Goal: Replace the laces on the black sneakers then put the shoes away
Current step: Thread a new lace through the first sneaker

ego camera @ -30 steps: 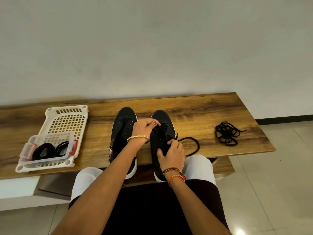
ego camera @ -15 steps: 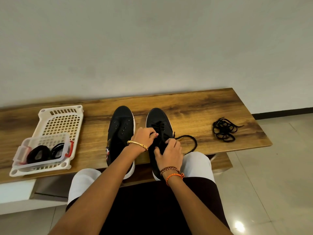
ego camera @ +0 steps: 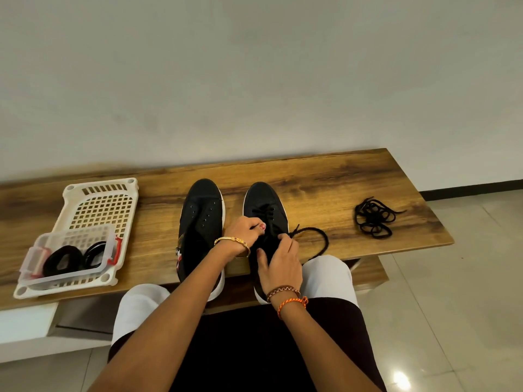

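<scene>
Now both hands are working over the right sneaker [ego camera: 264, 205] on the bench [ego camera: 325, 188], beside the unlaced left sneaker [ego camera: 202, 210]: the left hand [ego camera: 244, 236] is curling shut at the eyelets, pinching what looks like lace, and the right hand [ego camera: 280, 261] is gripping the lace [ego camera: 317, 239], which is looping out to the right. A loose lace pile [ego camera: 373, 219] is lying well apart at the right, and a white basket [ego camera: 99, 199] holding a clear box [ego camera: 70, 256] is sitting at the left.
</scene>
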